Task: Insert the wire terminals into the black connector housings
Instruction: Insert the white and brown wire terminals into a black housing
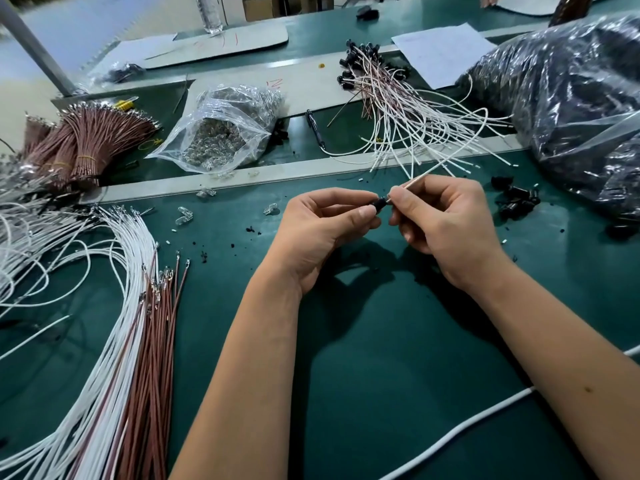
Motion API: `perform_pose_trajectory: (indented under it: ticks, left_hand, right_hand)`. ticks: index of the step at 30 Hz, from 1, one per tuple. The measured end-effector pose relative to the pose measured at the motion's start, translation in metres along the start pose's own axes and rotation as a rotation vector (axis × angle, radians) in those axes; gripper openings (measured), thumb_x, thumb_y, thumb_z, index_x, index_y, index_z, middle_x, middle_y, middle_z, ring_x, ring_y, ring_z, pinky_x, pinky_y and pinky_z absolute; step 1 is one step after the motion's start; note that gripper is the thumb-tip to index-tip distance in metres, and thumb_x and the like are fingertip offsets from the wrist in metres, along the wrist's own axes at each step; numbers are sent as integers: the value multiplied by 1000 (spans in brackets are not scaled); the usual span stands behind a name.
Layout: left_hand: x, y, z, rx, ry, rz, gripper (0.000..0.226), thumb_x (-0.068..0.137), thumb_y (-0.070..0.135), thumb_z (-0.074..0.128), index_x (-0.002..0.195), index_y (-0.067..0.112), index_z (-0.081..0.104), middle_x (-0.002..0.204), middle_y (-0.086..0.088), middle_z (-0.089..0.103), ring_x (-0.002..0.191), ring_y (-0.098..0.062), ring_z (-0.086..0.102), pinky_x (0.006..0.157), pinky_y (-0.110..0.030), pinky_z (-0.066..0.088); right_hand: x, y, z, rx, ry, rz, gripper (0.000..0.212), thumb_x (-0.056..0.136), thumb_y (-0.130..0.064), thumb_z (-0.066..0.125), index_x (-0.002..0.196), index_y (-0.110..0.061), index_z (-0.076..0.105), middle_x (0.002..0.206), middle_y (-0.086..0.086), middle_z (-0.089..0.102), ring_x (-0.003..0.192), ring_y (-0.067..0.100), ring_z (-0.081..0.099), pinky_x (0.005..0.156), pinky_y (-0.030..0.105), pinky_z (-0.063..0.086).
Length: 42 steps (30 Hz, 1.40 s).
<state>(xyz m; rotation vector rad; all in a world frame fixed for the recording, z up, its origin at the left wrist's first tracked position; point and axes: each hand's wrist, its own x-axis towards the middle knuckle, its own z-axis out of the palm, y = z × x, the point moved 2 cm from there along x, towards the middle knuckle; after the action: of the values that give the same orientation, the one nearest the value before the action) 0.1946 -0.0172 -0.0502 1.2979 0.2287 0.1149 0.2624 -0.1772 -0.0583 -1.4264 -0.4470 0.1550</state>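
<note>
Fingers of the left hand (325,230) pinch a black connector housing (380,204); the right hand (446,223) pinches a white wire (420,177) at it, above the green table (381,375) near its far edge.

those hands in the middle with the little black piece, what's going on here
A person is assembling wire harnesses at a green workbench. The left hand pinches a small black connector housing while the right hand pinches a wire and feeds its end into the housing. Loose white and brown wires lie to the left, finished assemblies sit further back, and a few spare black housings lie to the right.
</note>
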Motion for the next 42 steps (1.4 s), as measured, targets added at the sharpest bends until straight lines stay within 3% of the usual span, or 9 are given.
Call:
perform_pose_trajectory:
  ticks: [4,12,17,20,25,30,33,37,42]
  left_hand:
    - [0,2,0,24,31,14,13,83,-4,75,92,6,76,86,-16,75,77,-20,72,75,-22,57]
    - [-3,7,0,151,59,63,18,81,-2,78,96,8,74,87,-9,77,67,-9,64,67,-20,50]
    - [-5,11,3,180,27,89,23,83,-4,76,104,5,73,97,-18,77,77,-17,69,75,-27,57]
    - [-4,9,6,82,46,52,21,86,-7,70,99,8,74,94,-14,75,80,-19,69,79,-28,58]
    - [-2,7,4,-33,70,1,24,84,-9,68,93,13,73,90,-6,75,80,-15,69,78,-24,56]
    - [0,8,0,-141,30,-31,21,87,-7,66,99,10,70,96,-7,75,74,-13,68,74,-24,56]
    - [-3,10,3,-127,31,-20,15,84,1,72,87,15,73,92,-8,74,69,-12,65,69,-23,55]
    - [-2,14,3,-185,132,70,8,80,6,75,85,12,71,82,-6,73,65,-10,63,66,-21,55]
    - [-2,25,-9,-493,185,154,16,73,13,72,89,10,70,80,-3,74,68,-11,63,65,-20,53]
  right_hand:
    - [0,0,0,-6,32,-1,37,104,-30,56,77,-14,75,67,12,68,43,16,50,37,19,31]
    - [-6,-3,8,-422,-3,-144,45,104,-37,51,72,-14,72,49,5,57,45,17,53,52,30,42]
    - [-11,-12,16,-552,-64,-292,33,106,-25,53,76,-22,67,63,-18,58,63,3,54,62,21,39]
    - [-11,-12,15,-562,-54,-293,20,103,-23,63,90,-14,76,66,-17,61,62,4,59,63,26,46]
    - [-12,-11,13,-528,-27,-268,24,95,-37,73,84,-16,77,68,-3,70,57,20,64,58,39,52]
    - [-13,-8,13,-512,-79,-301,8,91,-17,78,84,-15,77,71,-5,72,62,16,66,58,38,53]
    - [-13,-8,13,-512,-99,-306,8,91,-11,76,83,-13,76,71,-2,71,65,20,65,60,38,51]
    - [-17,-15,16,-531,-258,-307,13,88,-4,75,78,-11,72,67,-3,67,62,12,62,58,32,49]
    - [-24,-23,22,-544,-662,-186,18,87,-1,73,73,-11,67,61,1,58,56,13,53,59,21,42]
